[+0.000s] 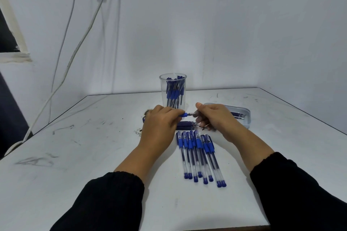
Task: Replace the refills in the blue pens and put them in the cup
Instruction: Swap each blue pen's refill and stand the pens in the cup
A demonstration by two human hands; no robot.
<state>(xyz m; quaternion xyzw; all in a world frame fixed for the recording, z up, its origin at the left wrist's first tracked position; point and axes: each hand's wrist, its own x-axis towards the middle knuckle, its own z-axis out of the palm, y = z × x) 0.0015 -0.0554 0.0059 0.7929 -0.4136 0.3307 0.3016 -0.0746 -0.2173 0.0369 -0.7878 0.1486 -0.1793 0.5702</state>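
- Left hand [159, 124]: fingers curled round a blue pen [183, 114], of which only the blue grip end showed past the fingertips; the barrel was hidden inside the hand
- Right hand [216, 118]: fingers bunched at the pen's tip, pinching what looked like the point of the refill or the nose cone; too small to tell which
- Held pen: long axis ran nine to three o'clock, tip toward three, bridging the short gap between the two hands, raised just off the table [93, 146]
- Governing relation: the right hand lay at three o'clock from the pen, in line with its axis; by judgement any pull or push of the refill would have to run along that line, the left hand serving only as the clamp
- Cup [173, 90]: clear, upright, at twelve o'clock just beyond the hands, already holding a bundle of blue pens; about equally near either hand
- Loose refills [186, 125]: dark, thin, lying nine to three on the table directly under the hands
- Row of pens [199, 155]: at six o'clock from the hands, side by side, caps toward twelve
- Tray [246, 118]: at three o'clock, partly behind the right hand, with a few refills inside
- Stage, by judgement: mid-task, one pen in work
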